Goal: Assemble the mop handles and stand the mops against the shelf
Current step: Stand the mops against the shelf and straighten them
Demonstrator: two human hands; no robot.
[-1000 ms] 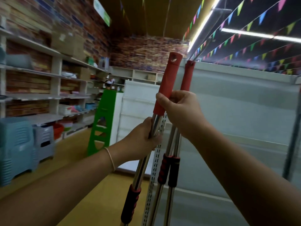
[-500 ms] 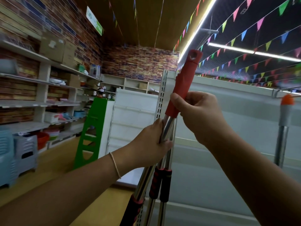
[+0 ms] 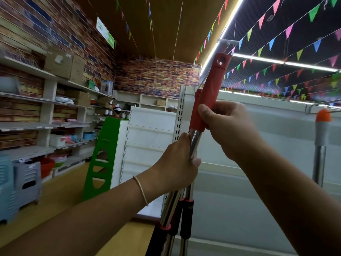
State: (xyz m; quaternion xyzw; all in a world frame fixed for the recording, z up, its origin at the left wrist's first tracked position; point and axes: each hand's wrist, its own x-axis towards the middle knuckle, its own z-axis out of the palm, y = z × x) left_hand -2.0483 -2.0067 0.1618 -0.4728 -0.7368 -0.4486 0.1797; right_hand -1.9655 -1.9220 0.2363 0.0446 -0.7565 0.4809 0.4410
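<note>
The right hand (image 3: pixel 228 126) is wrapped around the lower part of a red grip (image 3: pixel 210 93) at the top of a mop handle (image 3: pixel 193 145), thumb across the front. Just below it, the left hand (image 3: pixel 177 163) is clenched around the shiny metal tube of the same handle, with a thin bracelet (image 3: pixel 141 189) on the wrist. The handle tilts slightly, its hanging hole at the top standing out against the ceiling.

Behind it, two more handles (image 3: pixel 186 215) with black sleeves lean close against the white shelf (image 3: pixel 258 145), touching or nearly touching the held one; a second red grip peeks out just behind the first. Whether the held handle touches the shelf cannot be told.

Farther right, another handle (image 3: pixel 322 137) with an orange tip stands apart near the shelf's top rail.

To the left the aisle floor (image 3: pixel 60 196) lies open, bordered by a green stand (image 3: pixel 103 154), stacked grey stools (image 3: pixel 25 182) and wall shelves (image 3: pixel 46 124) carrying basins and boxes.

The bottom edge cuts off every handle, so the mop heads stay hidden. The far shelves are blurred.
</note>
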